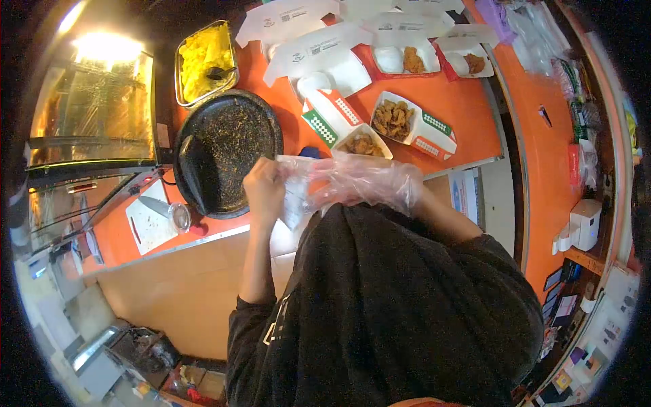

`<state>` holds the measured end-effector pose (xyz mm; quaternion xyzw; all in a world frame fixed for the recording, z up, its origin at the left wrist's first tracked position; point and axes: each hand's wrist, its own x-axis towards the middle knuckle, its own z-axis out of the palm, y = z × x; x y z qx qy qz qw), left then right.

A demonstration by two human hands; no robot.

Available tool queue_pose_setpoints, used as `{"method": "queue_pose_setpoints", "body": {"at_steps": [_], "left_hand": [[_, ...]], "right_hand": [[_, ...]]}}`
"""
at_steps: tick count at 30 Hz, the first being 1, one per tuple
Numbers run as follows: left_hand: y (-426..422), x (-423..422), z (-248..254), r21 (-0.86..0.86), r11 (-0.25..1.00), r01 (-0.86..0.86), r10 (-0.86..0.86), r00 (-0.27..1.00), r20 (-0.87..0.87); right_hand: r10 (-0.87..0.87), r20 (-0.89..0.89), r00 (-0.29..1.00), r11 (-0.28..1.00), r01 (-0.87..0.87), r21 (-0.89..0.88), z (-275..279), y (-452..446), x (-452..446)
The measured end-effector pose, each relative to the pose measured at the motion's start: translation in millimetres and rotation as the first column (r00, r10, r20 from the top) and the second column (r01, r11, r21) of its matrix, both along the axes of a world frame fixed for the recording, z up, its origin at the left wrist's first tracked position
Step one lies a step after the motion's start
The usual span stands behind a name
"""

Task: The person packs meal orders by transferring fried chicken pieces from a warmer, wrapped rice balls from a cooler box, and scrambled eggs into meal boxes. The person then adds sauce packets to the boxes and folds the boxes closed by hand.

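Where the left hand (263,180) pinches one end, clear plastic (332,180) (perhaps a bag or glove) spans to the right hand (405,188), whose grip I cannot tell; likely light, limp and slippery, it is best held by its edge.

Place: a takeaway food kitchen, by the look of it!
Counter (468,119): bright orange, with printed paper boxes (327,46) open on it, fried pieces (393,121) in several!
Cabinet (95,102): glass, and glowing brightly!
Tray (179,74): piled with yellow food (203,61), right beside a big black bowl (195,173).
Board (150,232): white, a knife (154,205) on it.
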<state>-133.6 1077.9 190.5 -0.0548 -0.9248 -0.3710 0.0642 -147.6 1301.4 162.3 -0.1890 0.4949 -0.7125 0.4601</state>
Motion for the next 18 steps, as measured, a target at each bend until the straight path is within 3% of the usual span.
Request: {"method": "queue_pose_setpoints", "body": {"at_steps": [2,4,6,10,12,14,16,17,18], "left_hand": [[-7.5,-14.3,3.8,-0.073,0.996,-0.055,0.044,0.988,-0.150],[-16.0,-23.2,0.2,-0.120,0.985,-0.124,0.101,0.978,-0.183],[-24.7,-29.5,6.9,-0.197,0.967,-0.162,0.133,0.979,-0.154],[-33.7,-28.3,8.4,-0.063,0.989,-0.133,0.119,0.975,-0.189],[-42.1,-25.0,22.9,-0.044,0.983,-0.178,0.172,0.978,-0.120],[-65.8,-20.4,35.4,-0.152,0.950,-0.272,0.234,0.945,-0.226],[-99.3,-0.4,38.8,-0.109,0.901,-0.419,0.373,0.879,-0.295],[-118.1,11.5,35.3,0.103,0.893,-0.438,0.449,0.847,-0.287],[-131.9,23.8,30.8,0.314,0.848,-0.427,0.507,0.825,-0.248]], "right_hand": [[-0.163,0.197,0.967,0.987,0.163,0.014,19.1,19.5,12.8],[-0.287,0.381,0.879,0.956,0.288,0.055,31.8,41.3,26.0],[-0.208,0.560,0.802,0.972,0.235,0.025,8.2,80.3,40.1],[-0.198,0.444,0.874,0.965,0.254,-0.070,31.7,75.2,26.1],[-0.350,0.165,0.922,0.936,0.350,0.033,30.1,47.7,3.3],[-0.390,0.216,0.895,0.920,0.387,0.056,10.6,-1.0,-34.2],[-0.360,0.185,0.914,0.932,0.361,0.031,-27.2,-52.4,-76.7],[-0.398,0.198,0.896,0.904,0.420,-0.078,-36.6,-87.9,-91.0],[-0.539,0.156,0.828,0.831,0.553,-0.061,-54.9,-120.7,-103.1]]}}
